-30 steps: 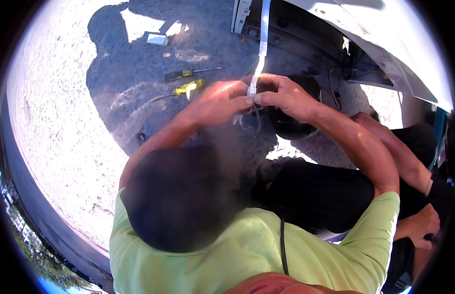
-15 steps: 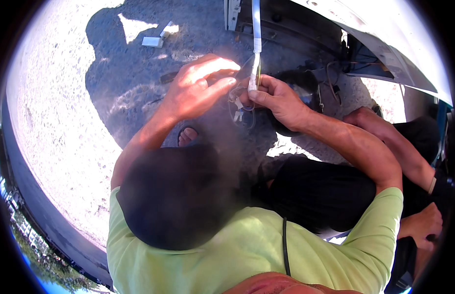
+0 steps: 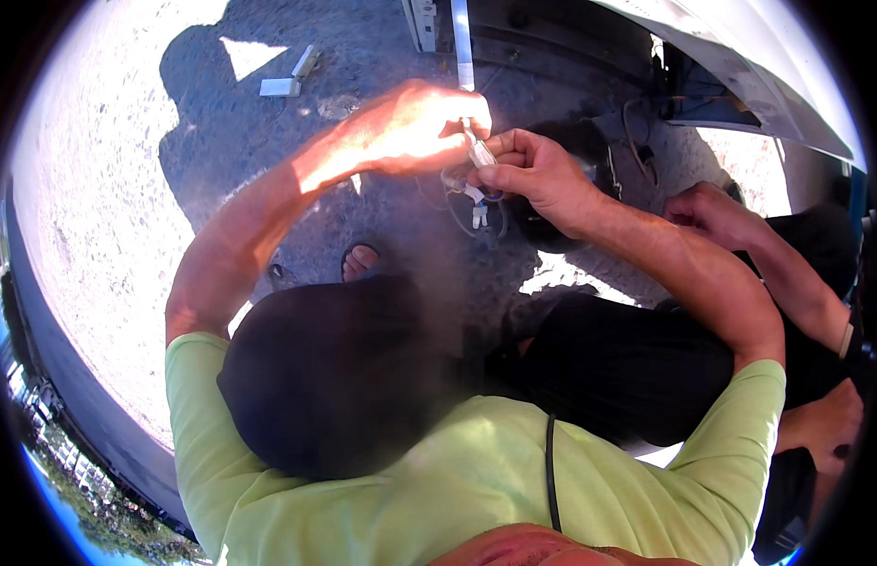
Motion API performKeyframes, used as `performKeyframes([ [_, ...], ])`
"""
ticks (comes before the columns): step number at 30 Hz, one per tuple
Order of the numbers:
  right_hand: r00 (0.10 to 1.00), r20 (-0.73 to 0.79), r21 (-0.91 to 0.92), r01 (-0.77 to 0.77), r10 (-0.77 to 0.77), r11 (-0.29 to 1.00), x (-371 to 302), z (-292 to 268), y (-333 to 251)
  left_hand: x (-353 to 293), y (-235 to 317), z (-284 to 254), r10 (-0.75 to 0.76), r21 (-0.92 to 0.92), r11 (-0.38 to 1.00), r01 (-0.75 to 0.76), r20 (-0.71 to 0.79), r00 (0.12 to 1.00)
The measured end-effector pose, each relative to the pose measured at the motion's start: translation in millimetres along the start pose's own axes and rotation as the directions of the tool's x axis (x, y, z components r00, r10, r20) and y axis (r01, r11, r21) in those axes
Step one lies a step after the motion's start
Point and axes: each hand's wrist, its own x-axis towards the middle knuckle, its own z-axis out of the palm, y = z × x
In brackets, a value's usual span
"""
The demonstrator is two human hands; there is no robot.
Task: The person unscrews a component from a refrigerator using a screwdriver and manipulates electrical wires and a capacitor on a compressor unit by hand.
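I can see my left arm point(image 3: 235, 226) bend out wide, and my left hand point(image 3: 421, 124), lit up bright, pinches tight up front. My right arm point(image 3: 688, 255) bends too, and my right hand point(image 3: 542, 179) pinches just beside the left one.

Head-worn wide fisheye view, facing down, close above a green shirt point(image 3: 438, 472), ground point(image 3: 99, 236) farther off

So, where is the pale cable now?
In the head view, the pale cable runs from the top edge, just right of centre, to the left hand and right hand.
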Motion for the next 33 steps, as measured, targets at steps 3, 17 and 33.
performKeyframes([
  [3, 0.999, -0.003, 0.016, -0.040, 0.040, 0.999, 0, -6, 0, -1, -7, 10, 0.032, -0.071, 0.997, -0.036, -0.059, 0.998],
  [17, 0.999, -0.011, 0.005, -0.030, 0.030, 1.000, -1, -4, -4, -9, 9, 24, -0.117, -0.073, 0.992, 0.107, -0.151, 0.982],
  [33, 0.999, -0.015, -0.255, 0.025, -0.030, 0.967, -2, 1, -14, -17, 6, 26, -0.262, -0.234, 0.948, 0.218, -0.179, 0.948],
])
